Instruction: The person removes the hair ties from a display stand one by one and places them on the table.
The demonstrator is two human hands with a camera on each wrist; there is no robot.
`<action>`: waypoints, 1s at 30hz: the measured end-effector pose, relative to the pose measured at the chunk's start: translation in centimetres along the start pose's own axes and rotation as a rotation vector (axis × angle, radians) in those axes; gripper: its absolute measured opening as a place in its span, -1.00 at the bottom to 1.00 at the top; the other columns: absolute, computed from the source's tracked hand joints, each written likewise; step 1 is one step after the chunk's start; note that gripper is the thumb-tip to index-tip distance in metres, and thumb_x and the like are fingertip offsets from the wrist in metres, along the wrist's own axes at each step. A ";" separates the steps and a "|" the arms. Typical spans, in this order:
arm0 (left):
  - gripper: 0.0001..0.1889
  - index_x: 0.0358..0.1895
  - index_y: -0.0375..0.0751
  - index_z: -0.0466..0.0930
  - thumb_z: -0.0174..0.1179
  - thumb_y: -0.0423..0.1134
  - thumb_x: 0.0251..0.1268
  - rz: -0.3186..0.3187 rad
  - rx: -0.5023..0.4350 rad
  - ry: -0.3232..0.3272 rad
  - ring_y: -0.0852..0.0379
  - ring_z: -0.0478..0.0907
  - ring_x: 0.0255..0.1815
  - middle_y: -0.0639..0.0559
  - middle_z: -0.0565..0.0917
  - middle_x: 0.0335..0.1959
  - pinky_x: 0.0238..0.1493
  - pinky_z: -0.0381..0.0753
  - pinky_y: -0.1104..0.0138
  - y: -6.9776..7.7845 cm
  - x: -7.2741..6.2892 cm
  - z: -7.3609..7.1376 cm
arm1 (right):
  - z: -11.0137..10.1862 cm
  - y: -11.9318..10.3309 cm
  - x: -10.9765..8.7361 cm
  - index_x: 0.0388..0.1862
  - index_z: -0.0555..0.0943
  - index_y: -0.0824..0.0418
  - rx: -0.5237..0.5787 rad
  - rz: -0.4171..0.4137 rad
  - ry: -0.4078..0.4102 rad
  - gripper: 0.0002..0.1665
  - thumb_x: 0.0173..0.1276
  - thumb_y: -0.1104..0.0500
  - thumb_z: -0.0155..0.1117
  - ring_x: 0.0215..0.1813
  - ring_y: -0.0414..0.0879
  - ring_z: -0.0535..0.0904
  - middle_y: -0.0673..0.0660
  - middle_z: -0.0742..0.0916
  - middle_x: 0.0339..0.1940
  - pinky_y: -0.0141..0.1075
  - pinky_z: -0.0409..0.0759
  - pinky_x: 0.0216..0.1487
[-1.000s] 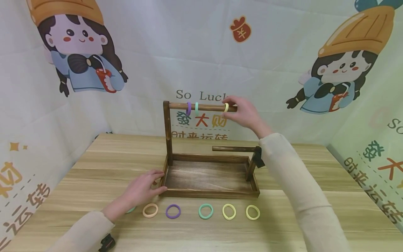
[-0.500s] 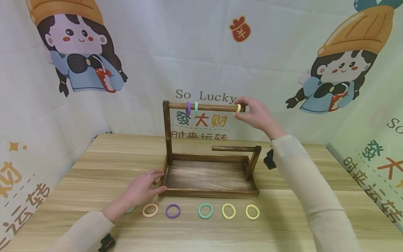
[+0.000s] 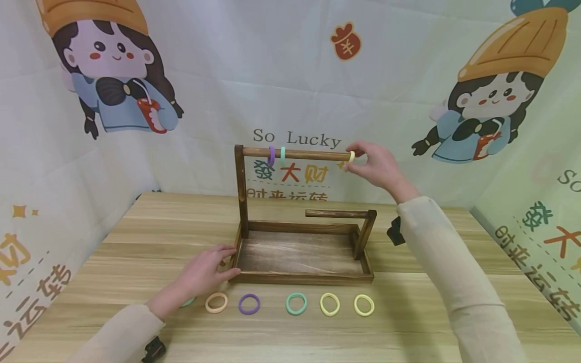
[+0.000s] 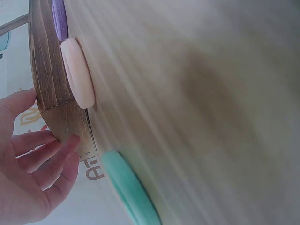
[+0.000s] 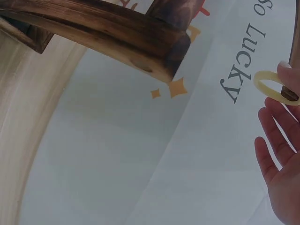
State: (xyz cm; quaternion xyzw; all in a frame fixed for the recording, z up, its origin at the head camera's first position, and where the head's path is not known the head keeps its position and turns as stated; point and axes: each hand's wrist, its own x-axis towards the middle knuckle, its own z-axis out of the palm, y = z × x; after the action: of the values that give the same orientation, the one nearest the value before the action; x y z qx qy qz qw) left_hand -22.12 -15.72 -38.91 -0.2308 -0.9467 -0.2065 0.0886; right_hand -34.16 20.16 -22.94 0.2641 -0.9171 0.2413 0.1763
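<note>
Pinching the pale yellow ring (image 3: pixel 352 157) between thumb and fingertips of the right hand (image 3: pixel 380 165), right of upper centre in the head view, level with the free tip of the upper wooden rod (image 3: pixel 313 155). Touching the left end of the wooden tray (image 3: pixel 299 278), left of lower centre, with the left hand (image 3: pixel 199 269), slack-fingered and clasping nothing. Liable to drop the ring to the table (image 3: pixel 136 252) by loosening the pinch, with hardly any rod beyond it. Liable to catch it on the tip by tilting it. Also liable to rock the tray by pulling sideways on the rod, held only by the tall post (image 3: pixel 242 191) at left
</note>
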 end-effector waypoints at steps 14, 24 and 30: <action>-0.46 0.03 -0.43 0.43 0.22 -0.09 0.06 -0.008 -0.006 -0.003 0.00 0.55 -0.29 -0.26 0.45 0.02 -0.32 0.56 0.17 0.1 0.0 0.2 | -0.4 0.9 -1.0 -0.07 0.50 0.33 -0.020 -0.001 0.058 -0.60 0.11 0.20 0.27 -0.12 0.06 0.45 0.22 0.61 -0.15 -0.08 0.41 -0.17; -0.47 0.03 -0.43 0.43 0.22 -0.10 0.06 -0.014 -0.004 -0.004 0.00 0.55 -0.29 -0.25 0.45 0.02 -0.32 0.56 0.18 0.0 0.0 0.2 | -0.7 1.9 -3.1 -0.05 0.49 0.33 0.150 0.049 0.132 -0.61 0.13 0.22 0.26 -0.14 0.08 0.47 0.24 0.60 -0.17 -0.05 0.43 -0.14; -0.47 0.02 -0.44 0.43 0.22 -0.10 0.06 -0.003 -0.005 0.003 0.00 0.55 -0.30 -0.26 0.46 0.00 -0.32 0.56 0.18 0.0 0.0 0.1 | -1.1 2.1 -4.7 -0.04 0.50 0.32 0.217 0.064 0.180 -0.59 0.14 0.18 0.27 -0.14 0.00 0.48 0.21 0.60 -0.15 -0.14 0.46 -0.14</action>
State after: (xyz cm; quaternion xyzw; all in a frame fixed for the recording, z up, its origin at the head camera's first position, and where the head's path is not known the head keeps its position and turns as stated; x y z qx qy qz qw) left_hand -22.14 -15.69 -39.03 -0.2291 -0.9465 -0.2093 0.0889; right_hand -31.36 24.24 -24.88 0.2295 -0.8741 0.3671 0.2204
